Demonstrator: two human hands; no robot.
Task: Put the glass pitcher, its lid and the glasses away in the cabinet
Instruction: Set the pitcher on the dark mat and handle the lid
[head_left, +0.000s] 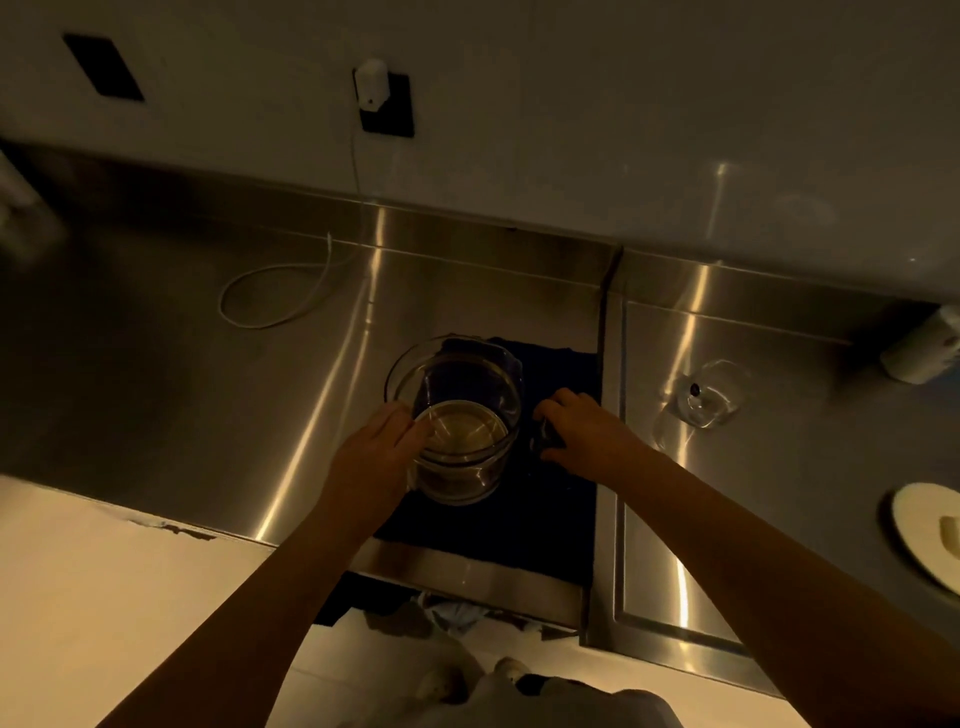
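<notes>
The left hand's grip (382, 441) lies with relaxed fingers against the near-left wall of the clear, round glass pitcher (454, 415), steadying it, not wrapped round it. The right hand's grip (576, 423) is closed over something dark just right of the pitcher, probably the handle, though the dim light does not let me say for sure. The pitcher stands upright between the two grips on a dark blue cloth (550, 499) spread over the brushed steel table (208, 389).

By my reading the step in hand is taking hold of the pitcher to lift it; nothing looks stowed yet, and no cabinet is in view. The next move calls for a firm hold on the handle and a supporting palm, then a level lift.

The pitcher is wide-mouthed and empty as far as I can tell, its rim and base showing as nested rings.

Farther right of the right grip, a clear domed glass lid with a dark knob (701, 397) rests on the table. Beyond it, near the right edge, sit a pale plate (924, 530) and a blurred white container (924, 348). Well to the left, a white cable (270, 296) loops across the steel.
</notes>
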